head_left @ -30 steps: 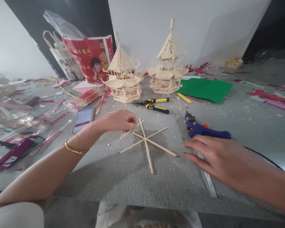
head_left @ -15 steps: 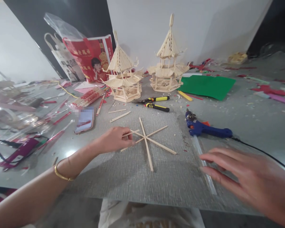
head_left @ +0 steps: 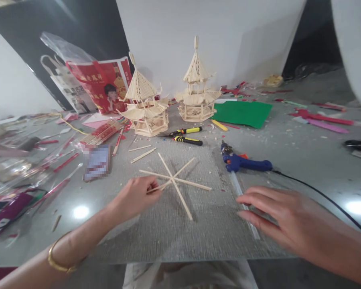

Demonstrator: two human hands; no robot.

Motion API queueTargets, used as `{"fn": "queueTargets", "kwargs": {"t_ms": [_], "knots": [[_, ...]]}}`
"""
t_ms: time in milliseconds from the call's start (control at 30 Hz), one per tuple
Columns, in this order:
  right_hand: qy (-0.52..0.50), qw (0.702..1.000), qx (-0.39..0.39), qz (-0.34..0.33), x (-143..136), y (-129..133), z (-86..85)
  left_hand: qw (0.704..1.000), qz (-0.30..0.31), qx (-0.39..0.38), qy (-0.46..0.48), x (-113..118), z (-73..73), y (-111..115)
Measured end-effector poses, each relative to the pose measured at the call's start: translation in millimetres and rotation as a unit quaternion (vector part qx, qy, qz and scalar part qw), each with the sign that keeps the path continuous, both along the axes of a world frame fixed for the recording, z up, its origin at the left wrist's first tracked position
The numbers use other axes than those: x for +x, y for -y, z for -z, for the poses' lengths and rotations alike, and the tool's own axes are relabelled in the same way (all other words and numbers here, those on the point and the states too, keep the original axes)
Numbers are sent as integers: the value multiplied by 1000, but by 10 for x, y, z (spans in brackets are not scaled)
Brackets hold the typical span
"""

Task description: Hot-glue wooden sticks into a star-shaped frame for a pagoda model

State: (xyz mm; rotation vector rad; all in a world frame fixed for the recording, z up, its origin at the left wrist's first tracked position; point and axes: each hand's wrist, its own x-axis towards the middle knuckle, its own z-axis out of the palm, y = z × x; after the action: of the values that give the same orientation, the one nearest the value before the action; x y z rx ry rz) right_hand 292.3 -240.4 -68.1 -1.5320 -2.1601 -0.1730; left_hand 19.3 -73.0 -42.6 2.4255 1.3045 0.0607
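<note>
Several thin wooden sticks crossed at one centre form a flat star (head_left: 183, 200) on the grey table. My left hand (head_left: 144, 190) pinches one stick of the star at its lower left. At the right, my right hand (head_left: 267, 212) has its fingers apart over the clear glue stick (head_left: 237, 185), holding nothing. That glue stick runs out of the blue glue gun (head_left: 249, 163), which lies on its side. Two loose sticks (head_left: 143, 155) rest behind the star.
Two wooden pagoda models (head_left: 150, 116) (head_left: 197, 100) stand at the back. Near them lie yellow-black pliers (head_left: 189, 140) and a green sheet (head_left: 243, 114). A phone (head_left: 96, 163), stick packs (head_left: 99, 134) and scraps cover the left; a black cord (head_left: 321, 190) trails right.
The view has shifted to the right. The star has turned a little, and my left hand has moved lower beside it, on the lower-left stick. My right hand stays open over the glue stick.
</note>
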Motion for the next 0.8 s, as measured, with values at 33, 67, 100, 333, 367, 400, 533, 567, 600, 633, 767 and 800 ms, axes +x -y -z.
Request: {"fn": "queueTargets", "kwargs": {"t_ms": [33,67,100,333,367,400,533,567,600,633,767,800], "knots": [[5,1000,-3,-3,-2,-6,-1,1000,-10,5,2,-29,-5,30],[14,1000,-3,-6,-2,-13,0,1000,-20,7,6,-61,-10,57],[22,1000,-4,-9,-2,-21,3,999,-31,7,12,-94,-14,79],[21,999,21,-12,-3,-79,15,993,-84,14,86,-260,-4,50],[18,999,27,-14,-4,-89,4,991,-88,20,100,-273,2,26],[12,999,29,-17,-2,-106,-12,989,-89,24,115,-284,6,1],[-41,999,-19,-23,30,-323,-142,979,-78,19,185,-301,-20,-77],[-65,997,-32,-19,35,-426,-198,977,-73,14,201,-297,-44,-88],[-93,995,-45,-15,34,-546,-265,974,-69,8,215,-289,-73,-97],[-127,990,-54,-14,23,-679,-342,971,-65,1,229,-277,-106,-105],[-367,907,-201,-33,-120,-1206,-681,965,-45,-8,259,-218,-243,-133],[-444,861,-244,-43,-169,-1314,-749,965,-43,-4,259,-204,-271,-140]]}}
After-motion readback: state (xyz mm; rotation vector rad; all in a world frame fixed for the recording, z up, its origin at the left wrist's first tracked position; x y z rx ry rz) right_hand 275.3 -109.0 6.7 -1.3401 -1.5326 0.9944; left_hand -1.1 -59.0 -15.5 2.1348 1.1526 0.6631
